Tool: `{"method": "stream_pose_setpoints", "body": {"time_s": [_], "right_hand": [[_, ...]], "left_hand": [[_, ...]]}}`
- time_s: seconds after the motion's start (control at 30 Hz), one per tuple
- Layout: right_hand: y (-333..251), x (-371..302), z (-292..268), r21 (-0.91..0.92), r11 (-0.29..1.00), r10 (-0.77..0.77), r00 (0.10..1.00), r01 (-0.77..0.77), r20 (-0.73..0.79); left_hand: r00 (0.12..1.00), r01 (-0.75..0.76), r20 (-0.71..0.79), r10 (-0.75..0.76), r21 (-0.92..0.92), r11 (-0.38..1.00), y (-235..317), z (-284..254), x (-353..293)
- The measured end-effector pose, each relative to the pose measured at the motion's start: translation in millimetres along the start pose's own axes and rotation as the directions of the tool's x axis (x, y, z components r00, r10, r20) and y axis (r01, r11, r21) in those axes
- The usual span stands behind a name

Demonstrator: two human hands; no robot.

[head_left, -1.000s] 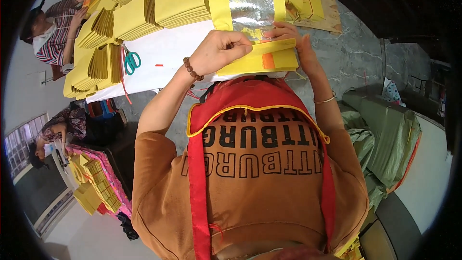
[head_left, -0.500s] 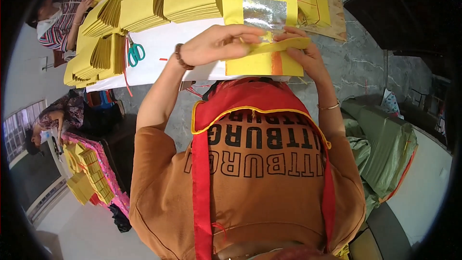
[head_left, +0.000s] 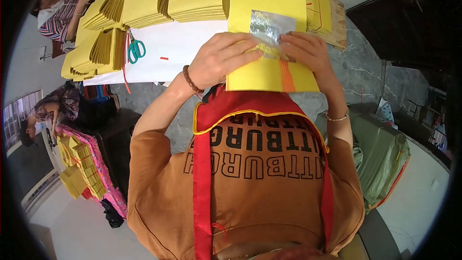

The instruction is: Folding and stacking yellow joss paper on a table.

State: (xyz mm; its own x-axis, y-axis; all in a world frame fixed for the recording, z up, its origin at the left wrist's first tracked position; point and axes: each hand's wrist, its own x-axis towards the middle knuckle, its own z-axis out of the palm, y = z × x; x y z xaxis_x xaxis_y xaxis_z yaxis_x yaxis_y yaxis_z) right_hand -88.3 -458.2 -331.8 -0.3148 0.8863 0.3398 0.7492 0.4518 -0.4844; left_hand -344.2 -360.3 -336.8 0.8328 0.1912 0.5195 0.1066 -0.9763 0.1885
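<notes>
In front of me at the table's near edge lies yellow paper [head_left: 262,78], apparently a stack, with a silver foil patch [head_left: 272,23] and an orange stripe [head_left: 287,78]. My left hand [head_left: 226,58] rests on its left side, the fingers stretched toward the foil's lower edge. From the other side my right hand [head_left: 310,57] lies over the paper, its fingertips near the foil's lower right corner. Both hands have fingers extended, and neither appears to grip anything. Part of the foil's lower edge is hidden under the fingers.
Stacks of folded yellow paper [head_left: 197,1] fill the table's far and left side. Green-handled scissors [head_left: 136,51] and a small red strip [head_left: 164,58] lie on the white tabletop [head_left: 192,33]. A person [head_left: 65,7] works at far left; another [head_left: 57,106] is behind at left.
The raised, curled edge of yellow paper between my hands now lies flat. My hands have come down onto the sheet, and more of its near part shows.
</notes>
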Motion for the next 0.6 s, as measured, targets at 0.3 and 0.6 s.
{"method": "stream_pose_setpoints", "body": {"time_s": [0.3,0.6], "right_hand": [[-28,-20,-2,-0.156,0.979,-0.11,0.985,0.131,0.131],[-24,-9,-5,0.069,0.996,0.045,0.989,-0.055,0.139]], "left_hand": [[0.983,0.02,0.18,0.029,-0.265,0.964,16,-7,-15],[0.955,0.285,0.249,-0.163,-0.604,0.744,4,-5,-9]]}}
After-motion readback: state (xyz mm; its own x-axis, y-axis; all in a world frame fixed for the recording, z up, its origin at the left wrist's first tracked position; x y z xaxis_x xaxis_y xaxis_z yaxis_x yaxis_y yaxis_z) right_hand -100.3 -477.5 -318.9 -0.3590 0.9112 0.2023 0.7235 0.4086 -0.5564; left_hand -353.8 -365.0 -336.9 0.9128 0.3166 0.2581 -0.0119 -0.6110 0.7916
